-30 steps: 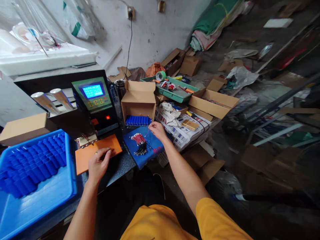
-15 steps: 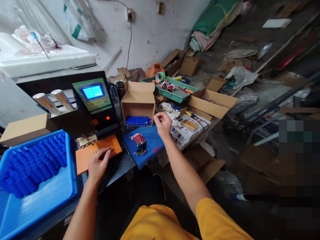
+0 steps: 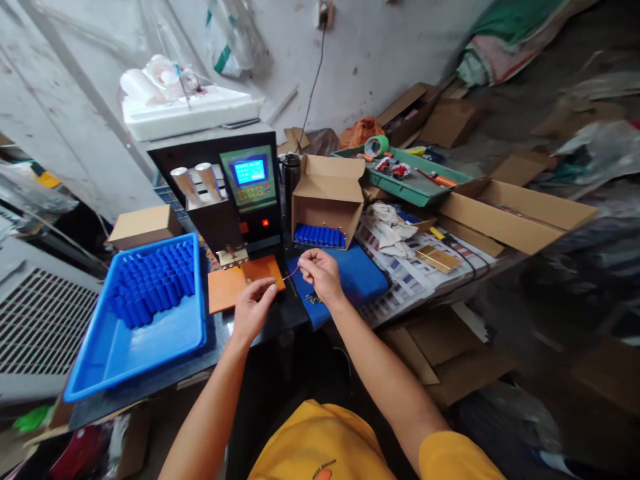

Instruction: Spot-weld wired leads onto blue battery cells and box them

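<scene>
Now right hand (image 3: 320,275) pinches red wire (image 3: 291,273), pointing left

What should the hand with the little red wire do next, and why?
Probably carry the red wire left to the orange pad. The right hand pinches it just beside that pad, where the left hand rests below the machine's tips.

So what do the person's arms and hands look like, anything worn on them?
Both arms are bare from the short sleeves down to the fingers. The sleeves belong to a yellow T-shirt, which carries a small orange print low on the chest. The left hand and right hand wear no gloves, and no watch or wristband shows on either wrist.
</scene>
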{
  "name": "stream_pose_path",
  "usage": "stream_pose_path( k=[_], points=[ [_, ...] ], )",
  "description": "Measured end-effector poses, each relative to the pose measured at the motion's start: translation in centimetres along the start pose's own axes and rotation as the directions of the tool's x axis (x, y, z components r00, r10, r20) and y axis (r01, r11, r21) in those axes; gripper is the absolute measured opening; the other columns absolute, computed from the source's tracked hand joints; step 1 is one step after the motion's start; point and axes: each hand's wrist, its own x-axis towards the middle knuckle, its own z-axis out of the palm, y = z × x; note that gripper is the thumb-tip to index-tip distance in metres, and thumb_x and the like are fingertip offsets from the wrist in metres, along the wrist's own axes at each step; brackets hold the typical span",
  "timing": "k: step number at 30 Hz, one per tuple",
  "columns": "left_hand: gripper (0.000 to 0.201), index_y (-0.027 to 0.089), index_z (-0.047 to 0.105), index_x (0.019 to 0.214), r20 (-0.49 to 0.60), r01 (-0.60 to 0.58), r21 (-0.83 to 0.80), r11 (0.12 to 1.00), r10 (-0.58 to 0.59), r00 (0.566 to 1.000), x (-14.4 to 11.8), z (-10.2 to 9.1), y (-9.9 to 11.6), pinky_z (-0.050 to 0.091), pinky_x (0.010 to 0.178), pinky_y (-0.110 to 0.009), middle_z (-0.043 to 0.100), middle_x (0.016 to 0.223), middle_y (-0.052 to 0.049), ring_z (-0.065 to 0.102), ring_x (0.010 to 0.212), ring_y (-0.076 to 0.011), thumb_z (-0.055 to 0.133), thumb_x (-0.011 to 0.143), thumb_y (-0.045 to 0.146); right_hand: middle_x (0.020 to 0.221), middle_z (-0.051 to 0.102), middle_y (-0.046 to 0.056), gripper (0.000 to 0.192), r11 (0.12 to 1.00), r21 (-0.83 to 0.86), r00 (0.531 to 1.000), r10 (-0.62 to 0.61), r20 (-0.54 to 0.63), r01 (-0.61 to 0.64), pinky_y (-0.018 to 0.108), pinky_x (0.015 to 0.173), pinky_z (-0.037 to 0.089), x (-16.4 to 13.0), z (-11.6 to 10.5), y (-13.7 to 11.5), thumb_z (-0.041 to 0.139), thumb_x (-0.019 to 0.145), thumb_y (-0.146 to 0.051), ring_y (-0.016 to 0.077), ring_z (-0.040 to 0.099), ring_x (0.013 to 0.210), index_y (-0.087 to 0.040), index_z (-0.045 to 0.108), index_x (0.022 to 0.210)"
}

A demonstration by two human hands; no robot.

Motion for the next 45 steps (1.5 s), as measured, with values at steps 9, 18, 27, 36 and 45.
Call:
stream_pose_path(
  k=[9, 18, 27, 36, 45],
  points=[
    [0.034, 0.016, 0.069, 0.081, -0.107, 0.055, -0.074, 0.996, -0.062, 0.992, -0.6, -2.2, -0.4, 0.050, 0.062, -0.025, 0.068, 0.071, -0.003, 0.061, 0.066, -0.0136, 0.070, 0.076, 0.050, 0.067, 0.054, -0.005, 0.031, 0.993, 0.089, 0.992, 0.071, 0.107, -0.081, 0.019, 0.044, 0.035, -1.2, 3.9, 3.2, 0.074, 0.072, -0.041, 0.0080, 0.044, 0.051, -0.021, 0.059, 0.090],
    [0.029, 0.017, 0.065, 0.074, -0.128, 0.021, 0.014, 1.000, -0.019, 0.992, -1.2, -4.3, -0.5, 0.048, 0.062, -0.025, 0.063, 0.067, -0.001, 0.057, 0.063, -0.0124, 0.067, 0.081, 0.045, 0.073, 0.064, 0.002, 0.028, 0.991, -0.132, 0.921, 0.066, 0.385, -0.016, 0.030, 0.072, 0.051, -2.2, 6.5, 4.5, 0.073, 0.074, -0.046, 0.0171, 0.060, 0.071, -0.020, 0.064, 0.073],
    [0.023, 0.019, 0.069, 0.104, -0.265, 0.023, 0.610, 0.792, 0.176, 0.948, 0.4, -12.8, -0.3, 0.053, 0.081, -0.033, 0.071, 0.094, -0.008, 0.066, 0.083, -0.0196, 0.059, 0.087, 0.030, 0.071, 0.065, 0.004, 0.032, 0.976, -0.216, 0.970, 0.032, 0.243, 0.022, 0.032, 0.067, 0.051, -2.2, 5.4, 5.0, 0.074, 0.073, -0.051, 0.0192, 0.060, 0.067, -0.020, 0.066, 0.071],
    [0.051, 0.014, 0.040, 0.142, -0.253, 0.264, 0.964, 0.036, -0.183, 0.950, 4.7, -17.7, -0.7, 0.051, 0.077, -0.035, 0.064, 0.115, -0.021, 0.070, 0.096, -0.0301, 0.049, 0.093, 0.027, 0.069, 0.065, 0.004, 0.034, 0.977, -0.215, 0.968, 0.043, 0.246, 0.011, 0.032, 0.066, 0.049, -2.5, 4.8, 5.7, 0.074, 0.073, -0.053, 0.0188, 0.058, 0.065, -0.020, 0.067, 0.070],
    [0.025, 0.016, 0.052, 0.113, -0.287, 0.285, 0.943, 0.174, -0.015, 0.958, 3.6, -17.3, -1.0, 0.049, 0.071, -0.030, 0.069, 0.098, -0.013, 0.070, 0.088, -0.0254, 0.048, 0.089, 0.023, 0.067, 0.063, 0.004, 0.034, 0.981, -0.194, 0.971, 0.053, 0.234, -0.007, 0.031, 0.063, 0.047, -2.8, 4.3, 5.6, 0.073, 0.073, -0.052, 0.0179, 0.056, 0.062, -0.020, 0.066, 0.069]
  ],
)
